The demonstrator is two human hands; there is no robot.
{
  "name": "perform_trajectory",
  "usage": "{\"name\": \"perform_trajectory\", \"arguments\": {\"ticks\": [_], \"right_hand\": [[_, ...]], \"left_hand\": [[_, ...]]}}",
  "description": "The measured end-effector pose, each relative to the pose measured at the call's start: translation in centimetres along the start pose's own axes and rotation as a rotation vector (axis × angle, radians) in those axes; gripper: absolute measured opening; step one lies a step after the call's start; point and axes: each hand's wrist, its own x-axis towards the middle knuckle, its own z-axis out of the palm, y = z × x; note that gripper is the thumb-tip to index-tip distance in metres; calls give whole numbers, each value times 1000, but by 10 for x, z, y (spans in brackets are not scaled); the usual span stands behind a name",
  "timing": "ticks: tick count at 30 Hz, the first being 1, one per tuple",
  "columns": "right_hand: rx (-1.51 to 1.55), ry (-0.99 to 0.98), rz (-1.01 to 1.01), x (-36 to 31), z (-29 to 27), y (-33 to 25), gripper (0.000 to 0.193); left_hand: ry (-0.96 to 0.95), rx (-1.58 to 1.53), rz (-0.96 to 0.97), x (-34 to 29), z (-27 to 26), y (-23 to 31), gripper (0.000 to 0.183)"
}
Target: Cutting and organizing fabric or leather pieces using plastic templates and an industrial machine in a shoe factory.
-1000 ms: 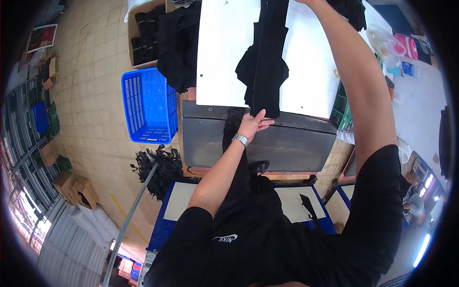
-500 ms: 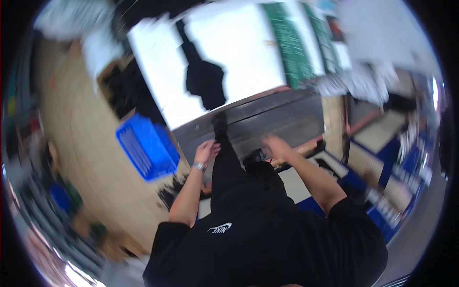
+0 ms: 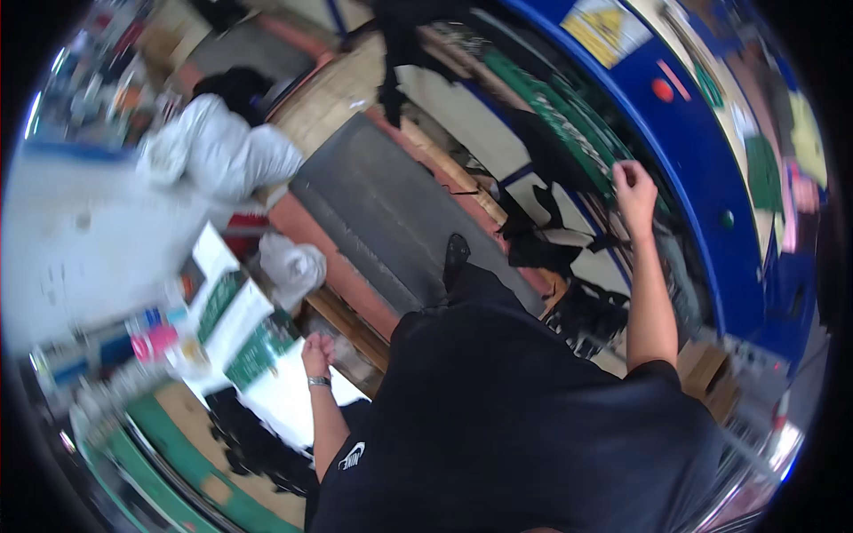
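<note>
Left hand (image 3: 318, 355): near table (image 3: 289, 400); grip blurred, we cannot tell.
Right hand (image 3: 636, 194): near machine (image 3: 689, 147); grip curled, pinch unclear.
Machine risk: nipping us, if running.

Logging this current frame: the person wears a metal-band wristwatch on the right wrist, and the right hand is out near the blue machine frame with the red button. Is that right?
Not quite: in the head view, it is the left hand that has the metal-band wristwatch at its wrist. The right hand is out near the blue machine frame with the red button.
</note>
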Motion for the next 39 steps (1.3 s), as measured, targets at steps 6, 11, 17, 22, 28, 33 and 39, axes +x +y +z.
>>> {"name": "perform_trajectory", "arguments": {"ticks": [6,11,17,22,28,33,39], "right_hand": [[-358,60,12,-58,0,84,58],[-200,52,415,-82,3,75,82],[-231,41,527,-78,11,60,84],[-271,19,633,-70,16,42,92],[-271,-160,721,-45,-2,39,104],[-472,-156,600,-14,1,-3,81],[-210,-427,37,54,94,-29,31]], "left_hand": [[-403,418,344,59,233,239,32],[-749,954,869,62,467,328,36],[-751,1285,1879,69,617,363,54],[-736,1711,1790,60,641,373,63],[-913,1865,1573,48,655,394,59],[-985,1748,1471,18,667,406,45],[-1524,1236,1830,-109,776,300,56]]}}
